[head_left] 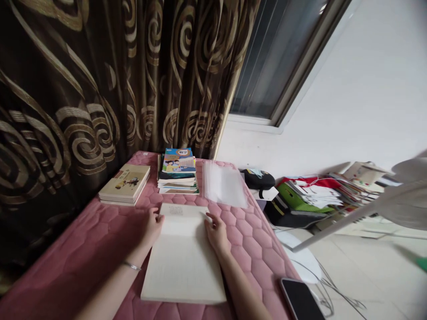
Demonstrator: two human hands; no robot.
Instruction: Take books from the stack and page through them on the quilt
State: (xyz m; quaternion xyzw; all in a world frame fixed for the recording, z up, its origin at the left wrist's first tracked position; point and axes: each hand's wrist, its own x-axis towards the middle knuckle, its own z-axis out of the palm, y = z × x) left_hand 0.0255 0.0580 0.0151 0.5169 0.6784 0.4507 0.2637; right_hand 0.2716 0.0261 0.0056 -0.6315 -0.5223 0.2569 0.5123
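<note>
A book (183, 266) with pale pages lies open on the pink quilted cover (110, 240), with a strip of small print on its far part. My left hand (155, 224) grips the left edge of that far part, its fingers bent, with a thin bracelet (132, 266) on the wrist. On the opposite edge, my right hand (216, 232) holds the page side with curled fingers. Both palms are partly hidden. Just beyond the hands, several clear plastic sheets (224, 183) lie slightly blurred, right of centre.
At the far end stand a stack of books (178, 171) with a blue cover on top and a beige stack (126, 184) to its left. A phone (302, 298) rests near the right edge. A fan (353, 213), cables (325, 278) and piled papers (316, 195) are beyond it. Patterned curtains (133, 80) hang behind.
</note>
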